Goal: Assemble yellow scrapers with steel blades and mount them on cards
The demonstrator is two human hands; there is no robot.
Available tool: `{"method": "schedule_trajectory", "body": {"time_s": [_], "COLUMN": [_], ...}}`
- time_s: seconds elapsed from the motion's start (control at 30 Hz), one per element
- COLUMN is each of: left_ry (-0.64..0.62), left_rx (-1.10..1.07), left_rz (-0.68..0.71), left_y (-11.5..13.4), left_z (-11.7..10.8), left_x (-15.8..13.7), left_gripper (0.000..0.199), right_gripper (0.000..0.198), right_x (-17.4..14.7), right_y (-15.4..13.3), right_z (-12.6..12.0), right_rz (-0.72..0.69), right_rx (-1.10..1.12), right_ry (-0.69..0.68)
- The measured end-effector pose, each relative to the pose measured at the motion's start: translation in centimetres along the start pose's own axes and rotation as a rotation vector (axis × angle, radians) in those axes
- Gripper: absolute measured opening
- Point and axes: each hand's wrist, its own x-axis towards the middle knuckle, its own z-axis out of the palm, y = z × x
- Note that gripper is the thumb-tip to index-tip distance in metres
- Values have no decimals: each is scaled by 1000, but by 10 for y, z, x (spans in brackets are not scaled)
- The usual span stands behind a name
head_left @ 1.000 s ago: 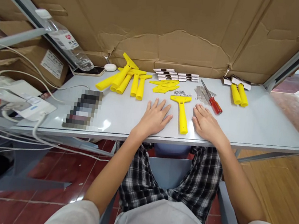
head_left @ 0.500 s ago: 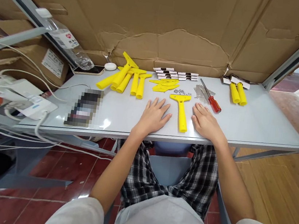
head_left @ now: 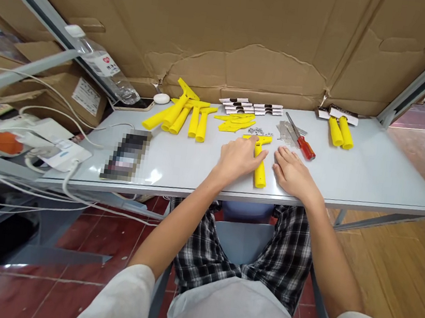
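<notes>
"How many yellow T-shaped handles are on the counter (head_left: 382,176)?"

"Eight, as far as I can count. One single handle (head_left: 260,171) lies at the near middle, partly under the left hand (head_left: 236,157). A group of five handles (head_left: 177,109) lies overlapping to its left, and a pair of handles (head_left: 345,133) lies at the far right, heads under black-and-white covers (head_left: 343,114)."

"Is that left hand gripping?"

"I cannot tell. Its fingers reach the handle's head, with the thumb apart from the index finger."

"And the right hand (head_left: 294,174)?"

"Flat, palm down, fingers side by side, just right of the single handle."

"What else?"

"One red-handled screwdriver (head_left: 306,148), resting by thin greyish plates (head_left: 286,136) too overlapped to count. Screws (head_left: 256,131), too small to count, lie beyond the single handle's head. Behind those are several flat yellow pieces (head_left: 236,124), then two stacks of black-and-white pieces (head_left: 236,108)."
</notes>
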Motion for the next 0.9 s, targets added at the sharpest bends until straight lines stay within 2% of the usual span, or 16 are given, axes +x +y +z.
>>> {"method": "schedule_trajectory", "body": {"time_s": [0.2,0.53,0.7,0.9], "left_ry": [-75,-126,-84,-44], "left_rx": [103,176,153,204], "left_rz": [22,-9,6,58], "left_y": [15,-6,-11,3], "left_z": [1,-11,-7,1], "left_x": [6,-7,-8,1], "left_gripper": [66,65,69,65], "right_gripper": [73,72,72,72], "right_x": [-1,-1,-1,-2], "right_y": [-6,-7,-7,-6], "right_z": [-3,-7,-6,-5], "right_rz": [22,0,15,19], "right_rx": [-2,-6,-2,2], "right_ry": [-32,-30,-38,-42]}}
